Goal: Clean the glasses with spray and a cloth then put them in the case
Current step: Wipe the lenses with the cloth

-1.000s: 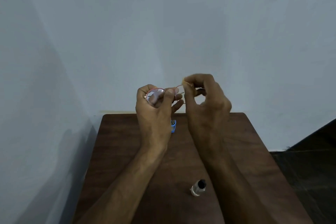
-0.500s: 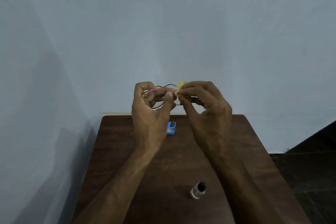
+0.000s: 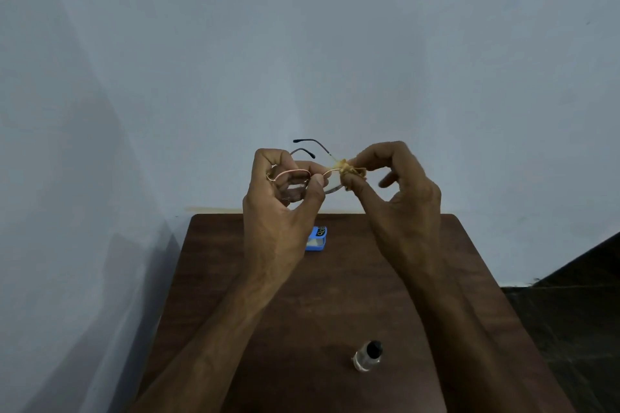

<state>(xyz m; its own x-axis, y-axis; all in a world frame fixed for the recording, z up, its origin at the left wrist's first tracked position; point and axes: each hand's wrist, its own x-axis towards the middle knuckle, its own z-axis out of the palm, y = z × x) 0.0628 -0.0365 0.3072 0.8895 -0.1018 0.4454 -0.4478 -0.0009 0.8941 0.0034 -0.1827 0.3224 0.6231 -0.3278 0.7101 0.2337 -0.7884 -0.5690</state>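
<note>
Cloth now rightward on glasses

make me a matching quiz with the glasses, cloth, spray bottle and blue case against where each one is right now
1 glasses
2 cloth
3 spray bottle
4 blue case

a standing on the near part of the table
b pinched in the right hand
c lying on the far part of the table
d held in the left hand

Pairs: 1-d, 2-b, 3-a, 4-c
</note>
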